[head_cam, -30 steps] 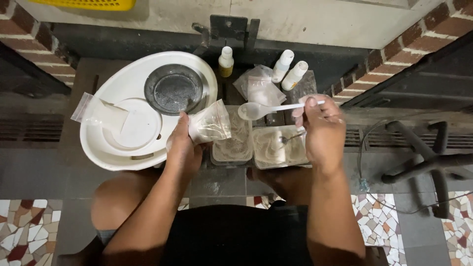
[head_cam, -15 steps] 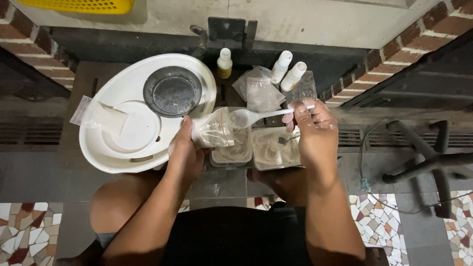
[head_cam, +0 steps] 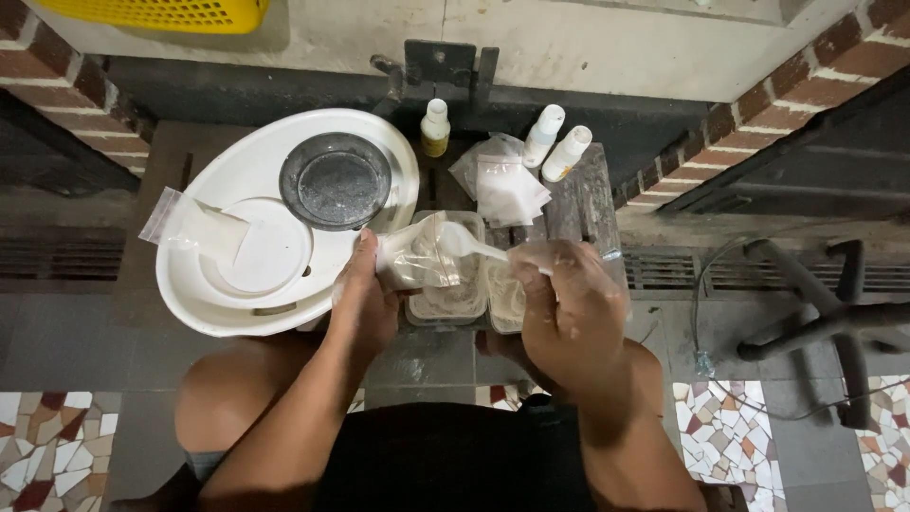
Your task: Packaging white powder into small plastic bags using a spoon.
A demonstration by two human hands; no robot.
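Observation:
My left hand [head_cam: 363,303] holds a small clear plastic bag [head_cam: 417,254] with white powder in it, its mouth turned to the right. My right hand [head_cam: 573,308] grips a white plastic spoon [head_cam: 464,244] whose bowl is inside the bag's mouth. Beneath both hands stand two clear rectangular tubs [head_cam: 453,301] of white powder, side by side, partly hidden by my hands.
A large white oval tray [head_cam: 190,284] lies at the left, carrying a dark round dish [head_cam: 335,180], a white lid and a clear bag [head_cam: 185,226]. Behind the tubs are three small white bottles [head_cam: 544,135] and several clear bags [head_cam: 504,185]. A dark stand [head_cam: 825,313] is at the right.
My right hand has moved left and down, carrying the spoon from above the tubs into the bag's mouth. My left hand keeps the bag in nearly the same place.

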